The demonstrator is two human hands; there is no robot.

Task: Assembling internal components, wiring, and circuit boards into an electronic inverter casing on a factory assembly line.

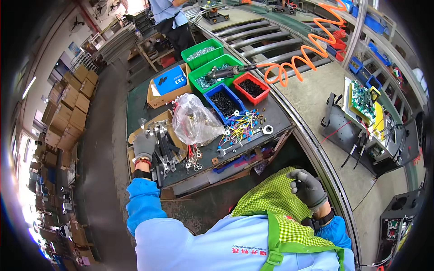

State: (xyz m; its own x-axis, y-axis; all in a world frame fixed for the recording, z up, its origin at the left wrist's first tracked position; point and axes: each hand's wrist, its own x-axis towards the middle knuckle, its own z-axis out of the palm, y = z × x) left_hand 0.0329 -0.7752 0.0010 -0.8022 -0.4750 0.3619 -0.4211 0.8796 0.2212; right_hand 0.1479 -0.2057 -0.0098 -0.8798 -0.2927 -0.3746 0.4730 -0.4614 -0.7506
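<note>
My left hand (144,147), in a grey glove, reaches to the left side of an open cardboard box (177,137). Its fingers are bent together beside a pile of metal brackets and black strips (164,147); what they hold, if anything, is hidden. A small shiny piece (143,123) shows just beyond the fingertips. My right hand (309,189), also gloved, hovers in front of my green checked apron (266,194). Its fingers are loosely curled and apart, with nothing visible between them. A clear plastic bag (194,118) of small parts lies right of the box.
Green bins (221,61), a red bin (252,88) and a blue bin (224,103) hold small hardware. A power screwdriver (230,71) lies across one, on an orange coiled hose (296,61). Wrenches (235,147) and coloured wires (244,126) lie nearby. Right stands a conveyor with a circuit-board unit (361,104).
</note>
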